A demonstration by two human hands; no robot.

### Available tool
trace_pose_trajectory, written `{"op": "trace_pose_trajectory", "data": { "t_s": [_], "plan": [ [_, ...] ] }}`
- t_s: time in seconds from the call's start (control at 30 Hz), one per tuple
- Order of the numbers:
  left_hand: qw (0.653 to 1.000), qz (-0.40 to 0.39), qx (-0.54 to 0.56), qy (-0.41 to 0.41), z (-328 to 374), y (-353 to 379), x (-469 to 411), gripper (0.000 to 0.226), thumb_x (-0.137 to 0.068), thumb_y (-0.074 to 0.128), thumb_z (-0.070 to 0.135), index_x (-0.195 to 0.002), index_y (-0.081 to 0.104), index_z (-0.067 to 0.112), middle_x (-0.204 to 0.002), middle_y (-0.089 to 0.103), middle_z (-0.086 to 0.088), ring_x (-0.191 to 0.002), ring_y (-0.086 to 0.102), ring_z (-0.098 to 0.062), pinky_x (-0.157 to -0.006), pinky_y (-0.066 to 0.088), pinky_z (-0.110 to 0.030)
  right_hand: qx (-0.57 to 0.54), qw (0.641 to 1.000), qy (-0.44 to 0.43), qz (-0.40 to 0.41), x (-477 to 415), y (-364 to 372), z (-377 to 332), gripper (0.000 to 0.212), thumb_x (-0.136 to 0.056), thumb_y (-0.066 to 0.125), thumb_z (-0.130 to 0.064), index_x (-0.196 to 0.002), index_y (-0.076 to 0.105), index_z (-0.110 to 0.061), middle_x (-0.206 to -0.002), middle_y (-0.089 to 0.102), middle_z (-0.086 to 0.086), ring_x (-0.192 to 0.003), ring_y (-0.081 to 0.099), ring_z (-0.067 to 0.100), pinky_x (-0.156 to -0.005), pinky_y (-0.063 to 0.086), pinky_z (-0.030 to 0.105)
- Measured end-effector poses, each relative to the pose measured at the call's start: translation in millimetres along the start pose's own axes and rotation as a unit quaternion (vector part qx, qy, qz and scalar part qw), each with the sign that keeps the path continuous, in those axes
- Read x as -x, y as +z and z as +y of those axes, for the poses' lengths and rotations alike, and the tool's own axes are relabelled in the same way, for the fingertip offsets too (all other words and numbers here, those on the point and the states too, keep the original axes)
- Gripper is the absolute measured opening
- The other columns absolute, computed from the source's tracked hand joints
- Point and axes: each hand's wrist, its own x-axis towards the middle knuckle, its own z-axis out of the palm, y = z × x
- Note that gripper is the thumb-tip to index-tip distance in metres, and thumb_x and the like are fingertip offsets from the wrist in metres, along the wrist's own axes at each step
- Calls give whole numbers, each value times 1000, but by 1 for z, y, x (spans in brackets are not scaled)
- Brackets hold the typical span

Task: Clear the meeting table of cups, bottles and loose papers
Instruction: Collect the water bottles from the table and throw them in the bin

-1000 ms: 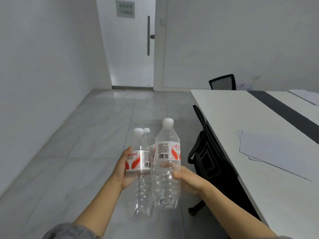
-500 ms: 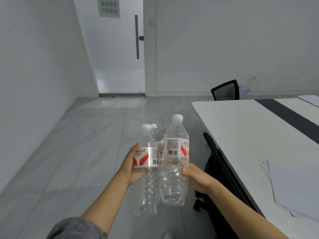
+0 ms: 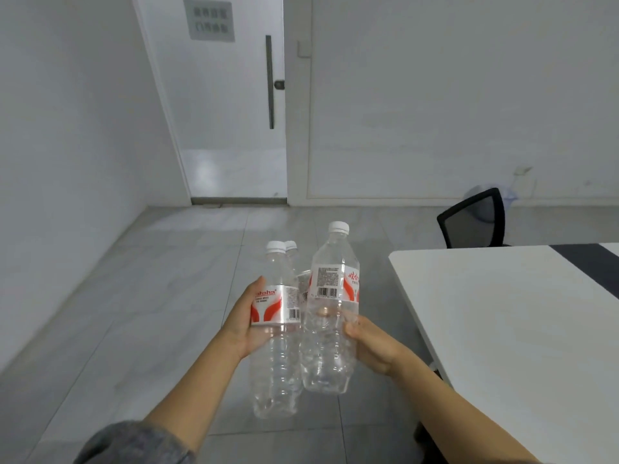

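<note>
While both arms reach forward from the bottom of the view, forearms angled inward toward each other, the bottles ride upright between them over the grey floor (image 3: 140, 313), well clear of the desk (image 3: 502, 329) on the right. That desk shows only a white corner and a dark strip now; the loose papers seen on it a moment ago have slipped out of view as the head turned left, and the door (image 3: 231, 112) has grown larger ahead. A black chair (image 3: 472, 219) stands at the desk's far end.

Left hand (image 3: 243, 321): curled halfway round the left bottle (image 3: 276, 329), thumb up along the red-and-white label, palm cupping the side. Behind that bottle a third bottle (image 3: 292, 246) peeks out, cap and a sliver of label only; which hand carries it cannot be told.

Right hand (image 3: 371, 346): wrapped round the lower body of the right bottle (image 3: 331, 313), thumb pressed on the near face, fingers hidden behind. This bottle sits higher, touching its neighbour. All look empty, white caps on. Same grips as a second ago.
</note>
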Motion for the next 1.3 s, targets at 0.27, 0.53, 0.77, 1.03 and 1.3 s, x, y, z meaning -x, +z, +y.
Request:
{"op": "trace_pose_trajectory", "data": {
  "t_s": [0.27, 0.53, 0.77, 1.03, 1.3],
  "plan": [
    [999, -34, -23, -32, 52, -9, -159, 78, -30, 91, 39, -97, 68, 7, -97, 69, -23, -90, 65, -40, -63, 57, -51, 41, 999, 22, 25, -122, -86, -19, 93, -39, 85, -60, -115, 57, -15, -118, 60, 13, -112, 56, 32, -104, 41, 47],
    [985, -149, -79, -37, 133, 15, -357, 72, -21, 92, 48, -84, 74, 19, -93, 71, -14, -79, 70, -31, -59, 57, -42, 76, 994, 26, 69, -255, -178, -87, 87, -40, 85, -59, -109, 59, -14, -100, 71, -4, -97, 66, 12, -87, 51, 25],
    [970, -204, -86, -99, 140, 57, -490, 69, -15, 91, 48, -76, 76, 21, -88, 73, -12, -78, 70, -29, -59, 58, -41, 21, 991, 33, 130, -312, -270, -94, 81, -47, 85, -56, -112, 60, -13, -105, 70, -2, -103, 63, 17, -93, 49, 31],
    [954, -239, -136, -120, 139, 146, -663, 70, -17, 91, 49, -78, 76, 20, -92, 72, -12, -82, 68, -30, -60, 57, -38, -37, 984, 18, 174, -372, -428, -122, 89, -39, 88, -53, -112, 56, -12, -104, 68, -1, -97, 65, 14, -88, 50, 26],
    [942, -270, -156, -125, 148, 247, -813, 73, -12, 90, 50, -77, 77, 20, -92, 73, -12, -92, 64, -33, -70, 54, -41, -108, 964, -21, 243, -416, -589, -178, 89, -37, 89, -54, -111, 59, -17, -100, 67, 1, -90, 64, 16, -85, 52, 32]
  ]
}}
